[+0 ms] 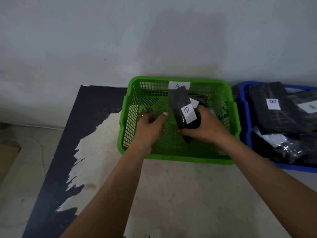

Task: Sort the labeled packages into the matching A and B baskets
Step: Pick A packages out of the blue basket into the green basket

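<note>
1. my right hand (204,127) gripped the b package (183,109) in the green a basket (178,158), mid worktop.
2. my left hand (150,124) was blurred; i couldn't tell its hold.
3. the package needed lifting clear of the rim, rightward to the blue b basket (291,168).

One view only, from a wide-angle camera worn on the person's head, facing forward and steeply down. Both forearms enter at the near edge and stretch away to the left hand (149,129) and right hand (207,129). The green basket (188,158) sits mid-frame, close enough that the letter B on the package (178,102) reads clearly. A blue basket (245,140) is cropped by the right edge. The surface (171,194) fills the near half; a pale wall (154,31) fills the far third.
</note>
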